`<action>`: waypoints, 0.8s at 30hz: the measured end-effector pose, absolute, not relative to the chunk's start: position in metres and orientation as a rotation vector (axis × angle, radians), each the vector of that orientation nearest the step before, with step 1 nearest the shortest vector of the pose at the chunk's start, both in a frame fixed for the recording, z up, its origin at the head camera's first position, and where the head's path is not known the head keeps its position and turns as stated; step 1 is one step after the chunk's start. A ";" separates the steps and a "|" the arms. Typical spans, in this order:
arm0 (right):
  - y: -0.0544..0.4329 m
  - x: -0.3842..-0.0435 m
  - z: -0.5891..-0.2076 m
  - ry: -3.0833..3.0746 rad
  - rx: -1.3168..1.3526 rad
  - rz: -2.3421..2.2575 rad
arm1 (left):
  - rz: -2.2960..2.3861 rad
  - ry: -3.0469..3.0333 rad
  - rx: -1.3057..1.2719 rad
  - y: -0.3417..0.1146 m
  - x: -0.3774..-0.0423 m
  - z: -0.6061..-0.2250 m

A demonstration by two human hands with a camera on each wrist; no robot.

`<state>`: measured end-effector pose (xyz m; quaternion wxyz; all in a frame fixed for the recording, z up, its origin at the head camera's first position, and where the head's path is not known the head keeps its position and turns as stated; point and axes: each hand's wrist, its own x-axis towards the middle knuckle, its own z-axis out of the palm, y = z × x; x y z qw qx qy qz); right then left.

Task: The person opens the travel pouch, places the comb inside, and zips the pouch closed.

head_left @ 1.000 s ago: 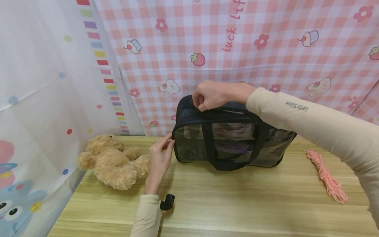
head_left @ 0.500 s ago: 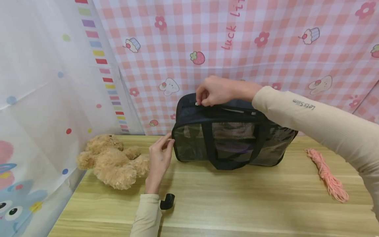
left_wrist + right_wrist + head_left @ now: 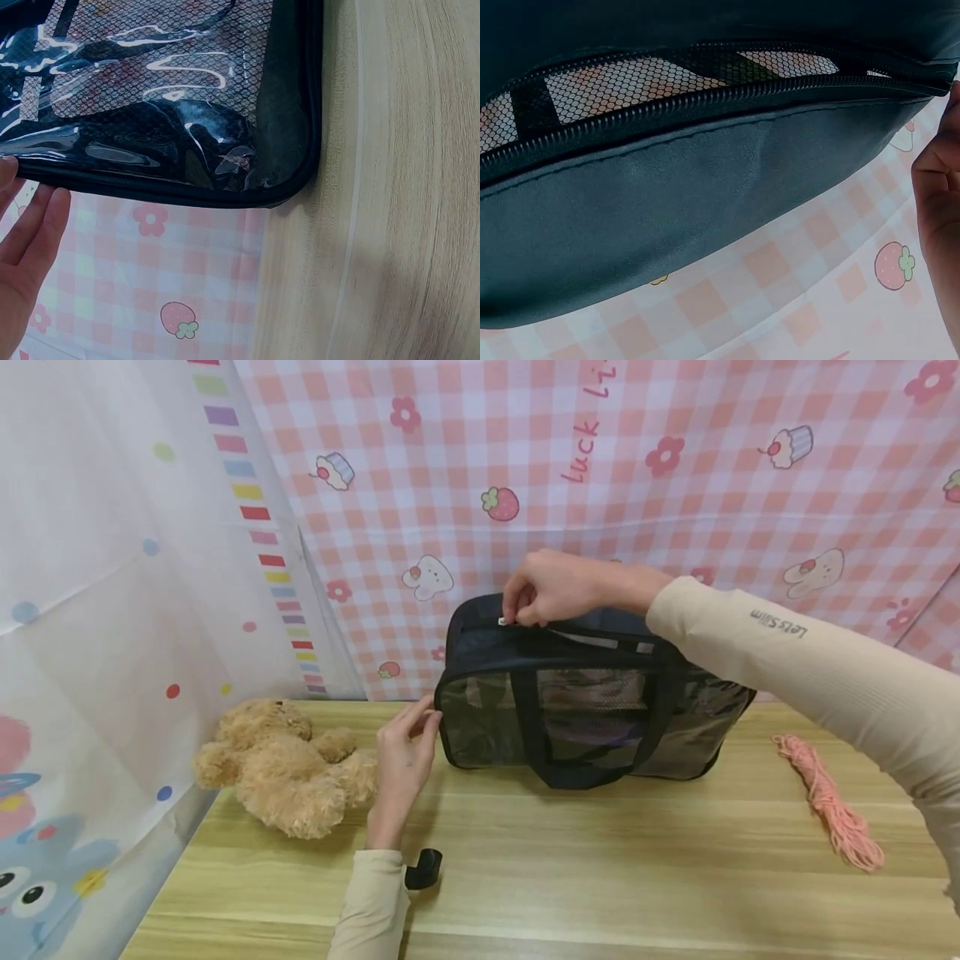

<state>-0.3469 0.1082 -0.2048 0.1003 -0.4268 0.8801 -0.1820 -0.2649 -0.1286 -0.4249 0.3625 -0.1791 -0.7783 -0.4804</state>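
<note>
A black bag (image 3: pixel 480 727) with clear panels and two strap handles stands upright on the table. My left hand (image 3: pixel 405 760) pinches its left edge between thumb and fingers; the left wrist view shows them at the dark piping (image 3: pixel 172 193). Above the bag, my right hand (image 3: pixel 558 585) pinches the small zipper pull (image 3: pixel 504 621) near the top's left end. Along the top, the zipper (image 3: pixel 705 97) is parted to the right of that hand, and white mesh (image 3: pixel 622 86) shows through the gap. The bag's contents are hard to make out behind the tinted panel.
A fluffy tan teddy bear (image 3: pixel 292 777) lies left of the bag. A bundle of pink cord (image 3: pixel 828 802) lies on the wooden table (image 3: pixel 600 877) to the right. A black mount (image 3: pixel 426 868) sits at the left wrist. Behind hangs a pink checked curtain (image 3: pixel 465 452).
My right hand has shifted slightly right and up along the bag's top, and the zipper pull now shows at its fingertips. The left hand keeps its hold on the bag's edge.
</note>
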 end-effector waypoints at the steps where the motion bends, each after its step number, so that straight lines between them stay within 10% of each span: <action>1: 0.109 -0.347 -0.205 2.600 -1.253 -0.544 | -1.235 -2.003 -0.461 -0.128 -0.265 -0.425; 24: 0.140 -0.348 -0.209 2.616 -1.134 -0.602 | -1.238 -1.992 -0.465 -0.127 -0.264 -0.423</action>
